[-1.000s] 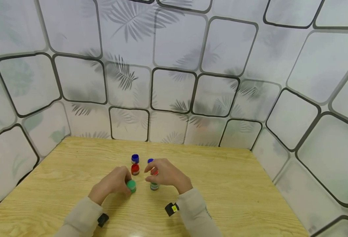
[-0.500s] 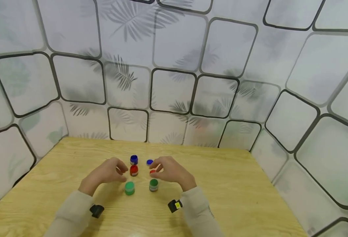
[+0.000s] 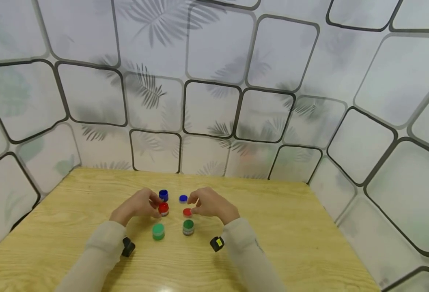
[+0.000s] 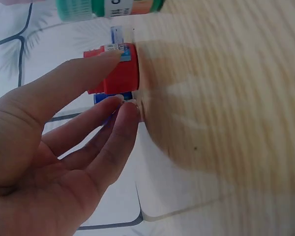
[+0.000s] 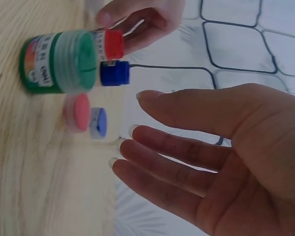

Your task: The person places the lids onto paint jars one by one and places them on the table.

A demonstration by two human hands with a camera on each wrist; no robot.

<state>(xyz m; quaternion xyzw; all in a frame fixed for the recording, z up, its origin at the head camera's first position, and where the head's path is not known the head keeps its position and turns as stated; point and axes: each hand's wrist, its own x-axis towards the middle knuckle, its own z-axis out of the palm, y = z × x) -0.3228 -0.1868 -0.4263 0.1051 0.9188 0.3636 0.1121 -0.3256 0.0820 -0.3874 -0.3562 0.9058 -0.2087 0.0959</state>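
My left hand (image 3: 140,204) is curved about a small red jar (image 3: 163,209), its thumb at the near side and its fingers at the far side. In the left wrist view the thumb overlaps the red jar's label (image 4: 124,52), while the fingertips sit by the jar's edge. My right hand (image 3: 212,205) hovers by a red lid (image 3: 187,212) and a blue lid (image 3: 183,198), fingers loosely bent and holding nothing. A light green jar (image 3: 158,231) and a dark-green-topped jar (image 3: 188,227) stand nearer to me. A blue jar (image 3: 163,195) stands just beyond the red one.
The wooden table (image 3: 272,243) carries all the jars and lids. A patterned wall covering (image 3: 210,109) rises behind its far edge and along both sides. Black wrist cameras (image 3: 217,243) sit at both sleeves.
My left hand has let go of the light green jar, drawn back, then come in around the red jar. My right hand has moved off the dark-green-topped jar, slightly away from me.
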